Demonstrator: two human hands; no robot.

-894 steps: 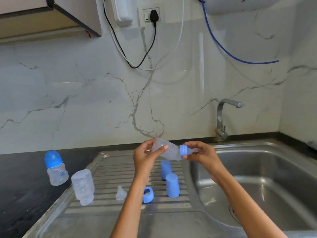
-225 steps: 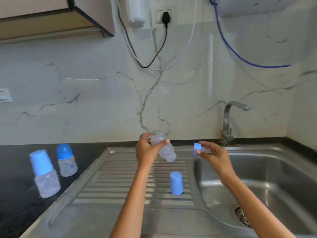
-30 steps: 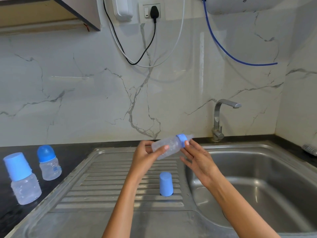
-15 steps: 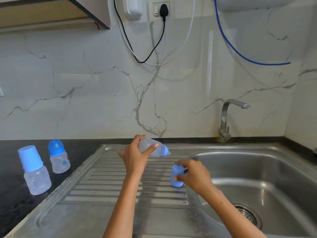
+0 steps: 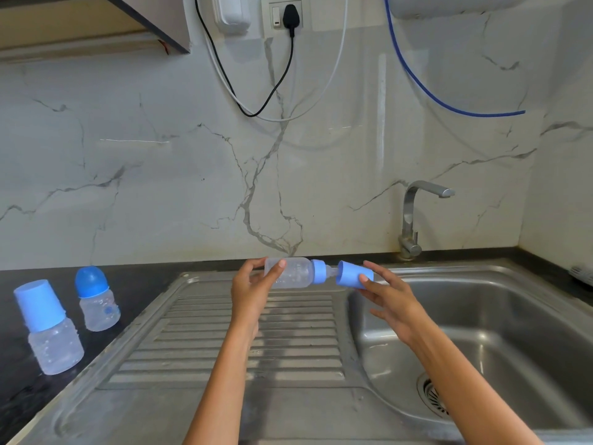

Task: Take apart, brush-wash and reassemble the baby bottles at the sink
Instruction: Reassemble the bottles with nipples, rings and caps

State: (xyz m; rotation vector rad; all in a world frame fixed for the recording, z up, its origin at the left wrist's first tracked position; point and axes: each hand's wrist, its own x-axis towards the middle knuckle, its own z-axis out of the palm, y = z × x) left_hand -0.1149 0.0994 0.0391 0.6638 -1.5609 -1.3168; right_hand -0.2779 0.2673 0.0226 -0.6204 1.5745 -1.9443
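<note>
My left hand (image 5: 252, 292) grips a clear baby bottle (image 5: 290, 272) held level above the drainboard, its blue collar and teat pointing right. My right hand (image 5: 390, 295) pinches a blue cap (image 5: 353, 278) just off the teat's tip, open end toward the bottle, a small gap between them. On the dark counter at the left stand two closed bottles: a larger one with a flat blue cap (image 5: 48, 326) and a smaller one with a domed blue cap (image 5: 96, 298).
The ribbed steel drainboard (image 5: 244, 342) lies below my hands. The sink basin (image 5: 475, 342) with its drain is to the right, the tap (image 5: 414, 216) behind it. Cables and a blue hose hang on the marble wall.
My right hand has lifted the blue cap off the drainboard and brought it up to the teat end of the bottle. The left hand has raised the bottle to level.
</note>
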